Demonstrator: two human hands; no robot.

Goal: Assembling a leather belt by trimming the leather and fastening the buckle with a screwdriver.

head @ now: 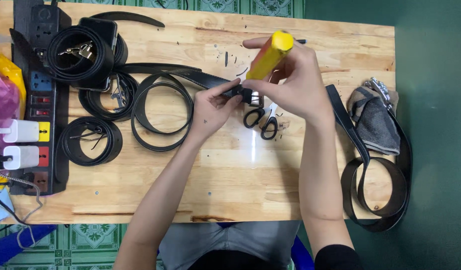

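At the far left of the surface (230,190) a black power strip (38,100) with two white chargers is seen, and beside it several coiled black belts (90,142) are laid flat, the uppermost coil (80,55) with small metal pieces inside it. A loose loop of belt (163,112) lies just right of them. From that loop a black belt strap (200,80) is run rightward and slightly downward, so its long axis is set roughly left to right, toward the middle of the surface.

The strap's end is pinched by the left hand (210,107), whose grip is narrow, thumb and fingertips closed on the strap beside a dark buckle piece (250,95). The right hand (295,82) is placed just to the right of it, touching the same end; its grip is closed around a yellow-handled tool (270,55), which is held tilted, handle up and to the right, its working end pointed down-left at the strap end. The tip itself is hidden by the fingers.

Black-handled scissors (263,120) are left just below both hands. Farther right, another black belt (375,190) is looped at the surface's edge under a grey cloth (375,122).
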